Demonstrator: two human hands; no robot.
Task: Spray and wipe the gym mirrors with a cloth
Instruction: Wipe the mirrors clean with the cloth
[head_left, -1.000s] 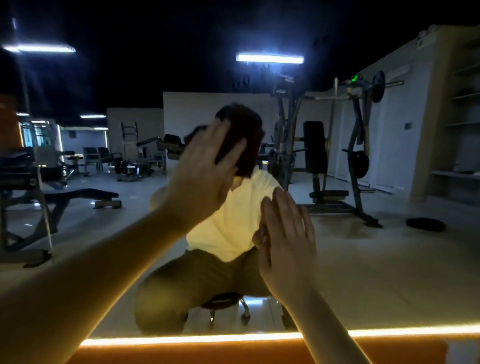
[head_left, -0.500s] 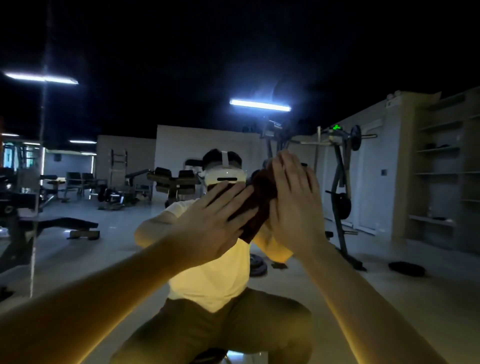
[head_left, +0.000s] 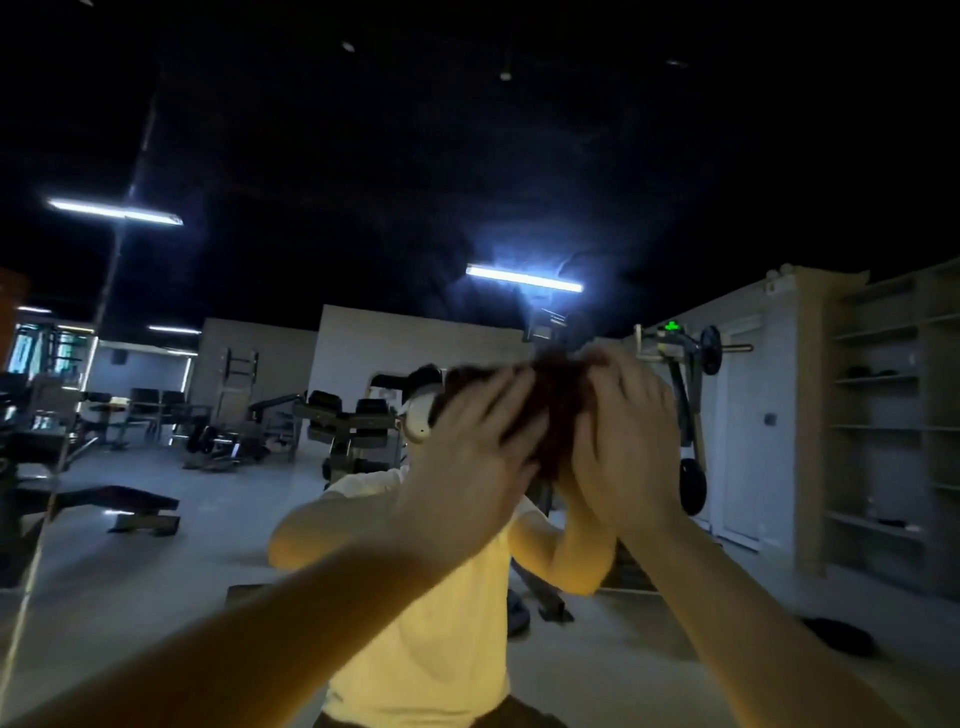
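Both hands are flat on the glass now: my left hand (head_left: 467, 457) lies with its fingers spread over the near edge of the dark red cloth (head_left: 550, 415), and my right hand (head_left: 623, 441) presses open-palmed on the cloth's other side, so the cloth is pinned between them and the mirror (head_left: 208, 519) rather than gripped in a fist. A second ago the hands were apart, the left high with the cloth and the right lower and bare; half a second ago they met on the cloth, and since then the pair has travelled up and to the right while the view has tilted upward. I read that as a two-handed wiping stroke climbing the pane, so the wiping part is under way (I see no spray bottle anywhere, so I cannot say whether this patch was wetted). Motion blur hides how the cloth is folded. Reflected around the hands are the person's own pale shirt (head_left: 441, 623), a bench (head_left: 119, 506) at left, a weight machine (head_left: 685, 415) just right of the hands, shelves (head_left: 893, 415) at far right and two ceiling strip lights. A vertical seam in the mirror (head_left: 111, 260) runs at left; nothing stands between the hands and the glass, though the upper pane looks a long reach from this low position.
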